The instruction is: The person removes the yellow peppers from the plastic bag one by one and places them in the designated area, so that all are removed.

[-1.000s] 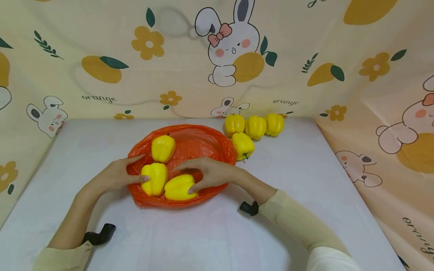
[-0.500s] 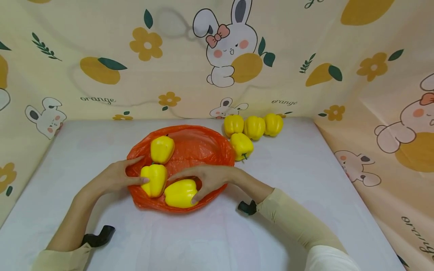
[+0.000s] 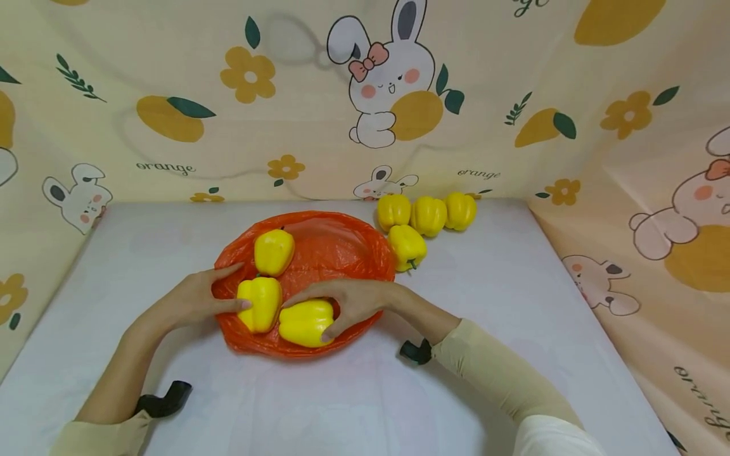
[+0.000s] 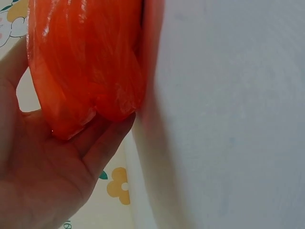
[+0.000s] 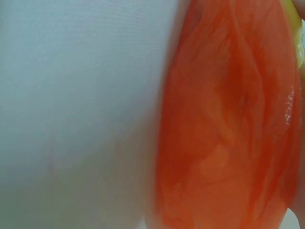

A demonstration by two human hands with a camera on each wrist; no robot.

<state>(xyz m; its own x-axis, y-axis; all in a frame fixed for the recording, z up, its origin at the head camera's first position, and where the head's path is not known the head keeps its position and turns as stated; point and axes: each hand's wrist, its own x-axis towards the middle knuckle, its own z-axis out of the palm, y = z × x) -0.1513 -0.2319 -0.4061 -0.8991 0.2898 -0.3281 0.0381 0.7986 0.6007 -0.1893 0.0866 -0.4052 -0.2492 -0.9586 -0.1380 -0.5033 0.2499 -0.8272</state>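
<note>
An orange-red plastic bag lies spread wide on the white table with its mouth facing up. Three yellow bell peppers sit inside, at its left and front. My right hand reaches over the bag's right side and grips the front bell pepper, thumb on its near right end and fingers along its far side. At the left wall my left hand holds the bag, its thumb over the rim against another bell pepper. Fingers lie along the bag's outside in the left wrist view. Behind is the third bell pepper.
Several more yellow bell peppers stand at the back right, the nearest bell pepper close against the bag's right rim. A printed cloth hangs behind the white table and along its sides.
My right hand and the front bell pepper have moved slightly toward me, and the bag's front rim bulged outward with them. My left hand has stayed in place.
</note>
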